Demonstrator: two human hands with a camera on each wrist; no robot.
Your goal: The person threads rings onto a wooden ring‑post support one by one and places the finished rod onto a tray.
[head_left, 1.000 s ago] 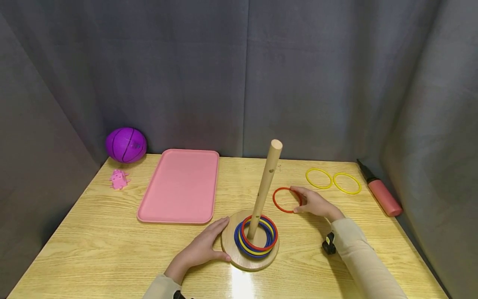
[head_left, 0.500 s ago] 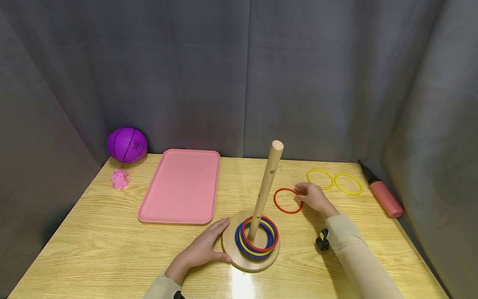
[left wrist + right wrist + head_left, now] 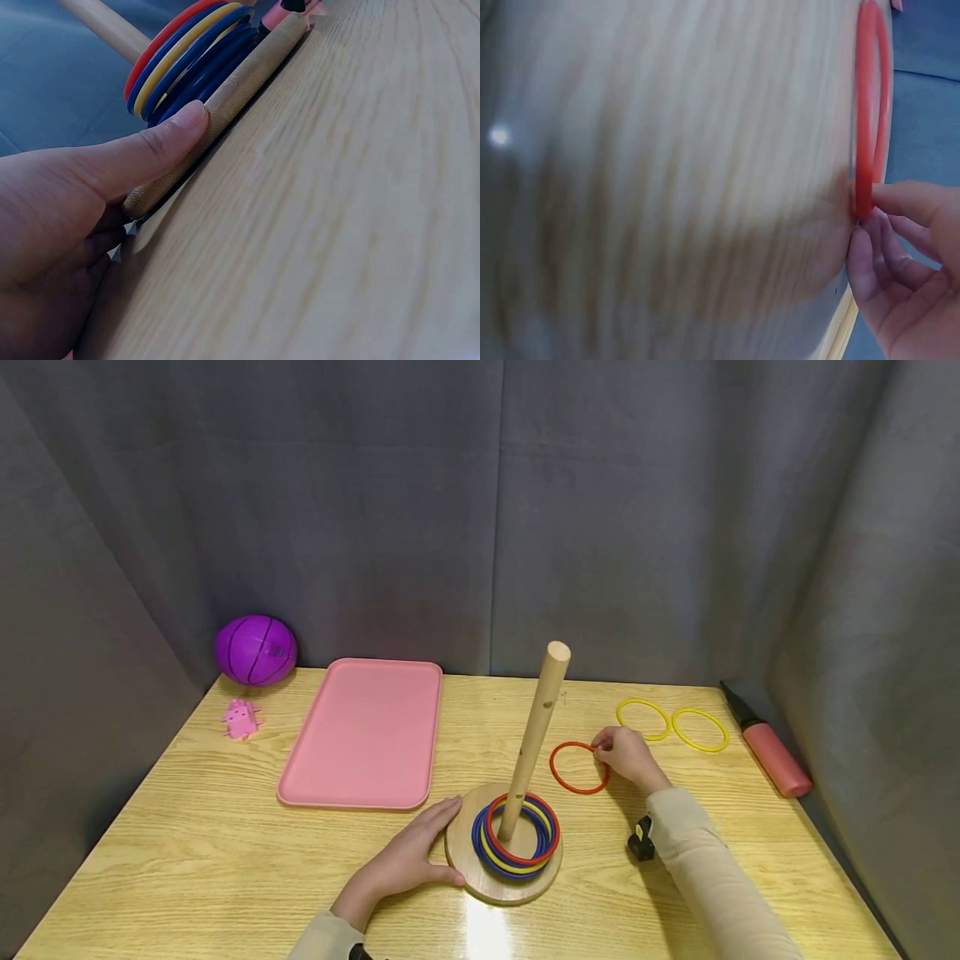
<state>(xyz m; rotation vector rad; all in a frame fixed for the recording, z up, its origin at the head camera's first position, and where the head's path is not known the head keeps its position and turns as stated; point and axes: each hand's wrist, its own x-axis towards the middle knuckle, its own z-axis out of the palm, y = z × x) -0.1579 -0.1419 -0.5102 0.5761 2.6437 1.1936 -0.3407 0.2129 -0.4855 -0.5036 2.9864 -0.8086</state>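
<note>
A loose red ring is pinched at its right edge between thumb and fingertips of the right hand, the grip being closed on the thin hoop; in the right wrist view the ring is seen edge-on against the table, with the fingertips closed on its near end (whether it is fully flat on the wood cannot be told). The ring is found on the table just right of the wooden peg, between the peg and two yellow rings lying side by side farther right. The round wooden base is touched at its left edge by the left hand, whose grip is spread, with the thumb laid straight along the rim of the base. Red, yellow and blue rings are stacked around the foot of the peg. A pink tray is set to the left, a purple ball and a small pink toy at the far left corner, and a pink pump at the right edge.
</note>
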